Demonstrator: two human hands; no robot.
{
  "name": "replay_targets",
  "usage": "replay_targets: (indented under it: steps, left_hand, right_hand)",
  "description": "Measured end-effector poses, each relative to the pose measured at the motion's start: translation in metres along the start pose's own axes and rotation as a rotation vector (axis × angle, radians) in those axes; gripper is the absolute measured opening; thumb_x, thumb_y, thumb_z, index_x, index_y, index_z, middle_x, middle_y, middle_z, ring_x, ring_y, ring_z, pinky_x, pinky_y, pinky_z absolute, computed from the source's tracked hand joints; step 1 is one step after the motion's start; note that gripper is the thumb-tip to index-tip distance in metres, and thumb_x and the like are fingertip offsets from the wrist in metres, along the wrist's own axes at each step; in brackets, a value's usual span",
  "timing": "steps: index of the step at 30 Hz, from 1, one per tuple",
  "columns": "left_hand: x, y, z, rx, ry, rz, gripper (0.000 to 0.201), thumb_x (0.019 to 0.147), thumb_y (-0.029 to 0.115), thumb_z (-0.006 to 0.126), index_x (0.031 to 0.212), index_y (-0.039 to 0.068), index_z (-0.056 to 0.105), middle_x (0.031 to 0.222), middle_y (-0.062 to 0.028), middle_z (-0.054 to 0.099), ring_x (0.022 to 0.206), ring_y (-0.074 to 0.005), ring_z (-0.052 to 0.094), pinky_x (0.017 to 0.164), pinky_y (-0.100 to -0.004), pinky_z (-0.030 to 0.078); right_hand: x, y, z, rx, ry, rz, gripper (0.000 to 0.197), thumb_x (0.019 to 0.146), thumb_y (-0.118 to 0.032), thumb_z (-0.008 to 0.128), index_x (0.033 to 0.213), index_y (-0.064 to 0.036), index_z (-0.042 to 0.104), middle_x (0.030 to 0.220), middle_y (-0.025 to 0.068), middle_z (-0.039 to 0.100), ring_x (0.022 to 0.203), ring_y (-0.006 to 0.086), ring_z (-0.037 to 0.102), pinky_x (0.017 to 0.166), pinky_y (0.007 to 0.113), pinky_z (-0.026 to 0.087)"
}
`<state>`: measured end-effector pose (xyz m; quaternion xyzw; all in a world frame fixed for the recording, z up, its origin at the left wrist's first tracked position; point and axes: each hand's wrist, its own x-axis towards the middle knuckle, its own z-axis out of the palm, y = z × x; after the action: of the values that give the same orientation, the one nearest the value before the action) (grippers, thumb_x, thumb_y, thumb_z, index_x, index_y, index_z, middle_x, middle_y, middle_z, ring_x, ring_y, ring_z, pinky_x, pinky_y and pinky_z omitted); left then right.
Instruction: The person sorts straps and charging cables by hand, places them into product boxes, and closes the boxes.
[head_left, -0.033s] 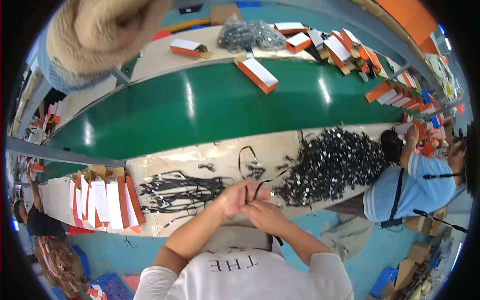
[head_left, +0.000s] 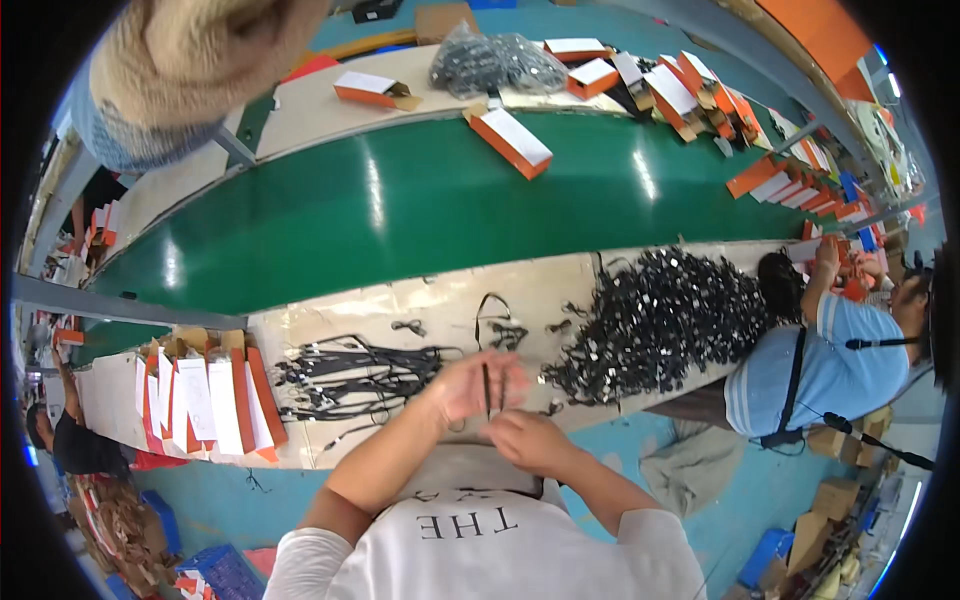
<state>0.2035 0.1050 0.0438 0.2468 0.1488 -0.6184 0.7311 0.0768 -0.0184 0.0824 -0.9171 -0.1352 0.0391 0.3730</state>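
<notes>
Above the near edge of the worktable, my left hand [head_left: 465,388] is turned palm up. A thin black cable [head_left: 487,388] runs across its fingers in a loop. My right hand [head_left: 532,442] sits just below and to the right, its fingers pinched on the same cable close to the left palm. Right of my hands rises a big heap of black cables [head_left: 665,325] with pale connectors. To the left, bundled black cables [head_left: 365,380] lie side by side in a flat row. A few single cables [head_left: 508,335] rest just beyond my hands.
Orange and white boxes [head_left: 215,400] stand in a group at the table's left end. Beyond runs a green conveyor belt [head_left: 300,220] with one box [head_left: 510,142] on it. At right, a co-worker in a blue shirt [head_left: 810,370] works beside the heap. Upper left, a beige furry thing [head_left: 190,70] blocks the view.
The cable stretch that reached right from my hands toward the heap no longer shows there; the cable now lies across my left fingers. My right hand has shifted slightly down and right.
</notes>
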Motion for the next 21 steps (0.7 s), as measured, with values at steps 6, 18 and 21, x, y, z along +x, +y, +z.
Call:
replay_targets:
  steps: [6,18,21]
  left_hand:
    - [-0.031,0.01,-0.035,0.002,0.227,0.155,0.024,0.09,0.011,0.038,0.11,0.002,0.049,0.072,-0.0024,0.047,0.053,-0.0088,0.038,0.043,-0.0205,0.031]
    - [-0.119,-0.048,-0.006,2.219,0.474,0.649,0.021,0.078,0.003,0.049,0.097,-0.001,0.057,0.076,-0.013,0.059,0.083,-0.0295,0.051,0.08,-0.0362,0.041]
    - [-0.116,-0.039,-0.014,1.978,0.727,0.477,0.017,0.083,0.006,0.046,0.096,-0.001,0.056,0.079,-0.014,0.061,0.081,-0.0294,0.055,0.075,-0.0334,0.043]
  right_hand:
    - [-0.056,-0.035,-0.05,0.841,-0.031,0.004,0.011,0.073,0.002,0.061,0.083,-0.0045,0.061,0.084,0.0057,0.057,0.069,0.0159,0.054,0.059,0.028,0.045]
    - [0.027,0.141,0.007,-0.516,0.481,0.164,0.025,0.071,-0.007,0.063,0.096,-0.0096,0.062,0.083,0.0067,0.059,0.076,0.0243,0.055,0.072,0.035,0.046]
    - [0.028,0.173,0.002,-0.543,0.238,0.244,0.016,0.067,-0.008,0.064,0.082,-0.0085,0.067,0.087,0.0085,0.06,0.083,0.0286,0.055,0.076,0.038,0.045]
